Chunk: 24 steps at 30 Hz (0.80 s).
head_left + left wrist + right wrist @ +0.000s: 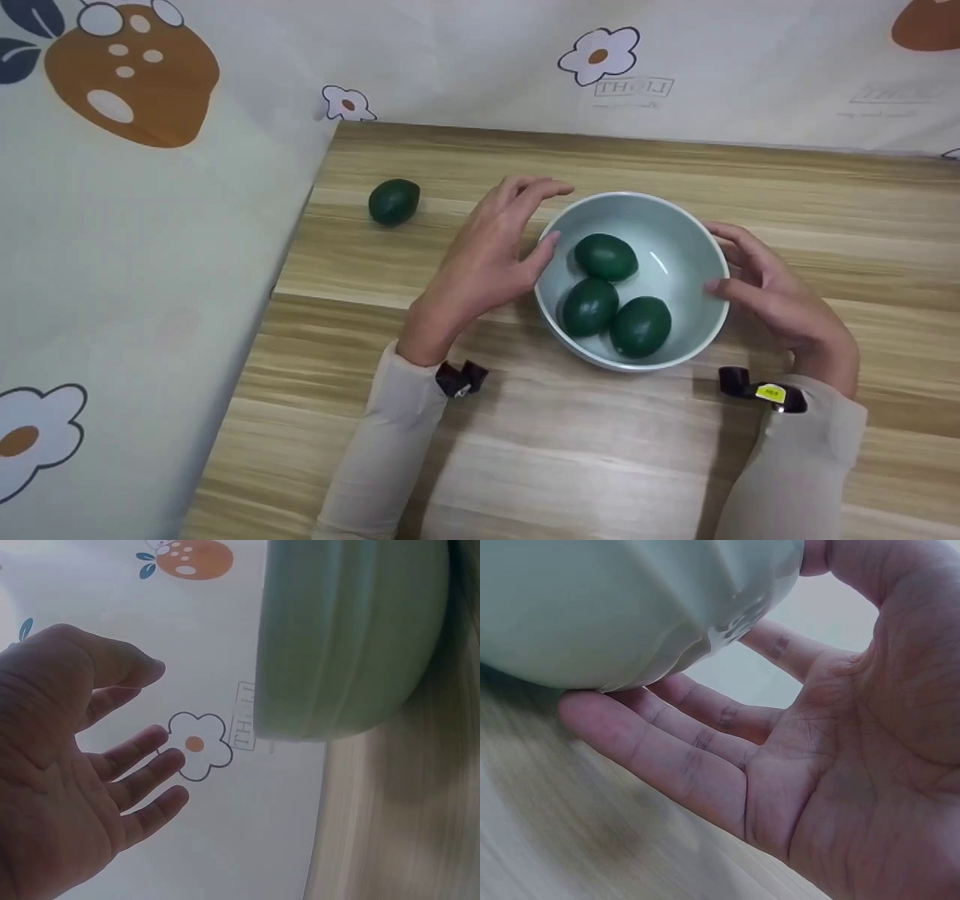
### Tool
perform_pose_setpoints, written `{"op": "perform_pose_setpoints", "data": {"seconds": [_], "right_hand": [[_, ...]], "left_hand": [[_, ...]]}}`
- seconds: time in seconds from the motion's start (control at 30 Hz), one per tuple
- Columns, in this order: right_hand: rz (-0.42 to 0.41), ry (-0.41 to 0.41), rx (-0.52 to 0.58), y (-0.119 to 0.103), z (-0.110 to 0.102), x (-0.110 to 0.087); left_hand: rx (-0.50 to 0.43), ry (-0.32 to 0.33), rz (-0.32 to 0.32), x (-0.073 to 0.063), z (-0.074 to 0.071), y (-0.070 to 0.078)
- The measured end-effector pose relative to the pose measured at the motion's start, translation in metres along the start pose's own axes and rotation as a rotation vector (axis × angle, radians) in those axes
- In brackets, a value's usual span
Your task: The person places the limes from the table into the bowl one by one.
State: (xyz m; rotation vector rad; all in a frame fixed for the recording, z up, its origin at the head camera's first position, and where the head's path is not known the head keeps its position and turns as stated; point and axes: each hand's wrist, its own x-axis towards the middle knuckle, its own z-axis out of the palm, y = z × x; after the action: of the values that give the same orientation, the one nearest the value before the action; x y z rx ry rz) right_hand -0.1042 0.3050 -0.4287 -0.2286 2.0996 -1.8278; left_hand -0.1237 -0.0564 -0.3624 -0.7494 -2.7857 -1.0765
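A pale green-blue bowl (679, 225) stands on the wooden table, holding three smooth, dark green, egg-shaped fruits that look like avocados: one at the back (606, 257), one at the left (590, 307) and one at the front (641, 327). My right hand (780, 296) grips the bowl's right side, thumb over the rim. In the right wrist view its fingers (682, 772) lie against the outer wall and underside. To the left of the bowl is my left hand (491, 251), fingers loosely spread. The left wrist view shows a gap between this hand (75, 765) and the bowl wall (345, 645).
Another dark green fruit (394, 202) lies on the table at the back left, beyond my left hand. A printed cloth (465, 60) with flowers and orange fruit hangs behind the table's back edge and along its left edge. Each sleeve carries a small black wrist device (461, 379).
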Motion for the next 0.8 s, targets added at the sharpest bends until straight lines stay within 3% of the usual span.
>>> {"op": "perform_pose_setpoints", "data": {"seconds": [0.8], "right_hand": [[-0.001,-0.01,-0.059,-0.0016,-0.0012,-0.0002]], "left_hand": [[0.087,0.017,-0.024,0.0004,-0.0025,-0.0083]]}}
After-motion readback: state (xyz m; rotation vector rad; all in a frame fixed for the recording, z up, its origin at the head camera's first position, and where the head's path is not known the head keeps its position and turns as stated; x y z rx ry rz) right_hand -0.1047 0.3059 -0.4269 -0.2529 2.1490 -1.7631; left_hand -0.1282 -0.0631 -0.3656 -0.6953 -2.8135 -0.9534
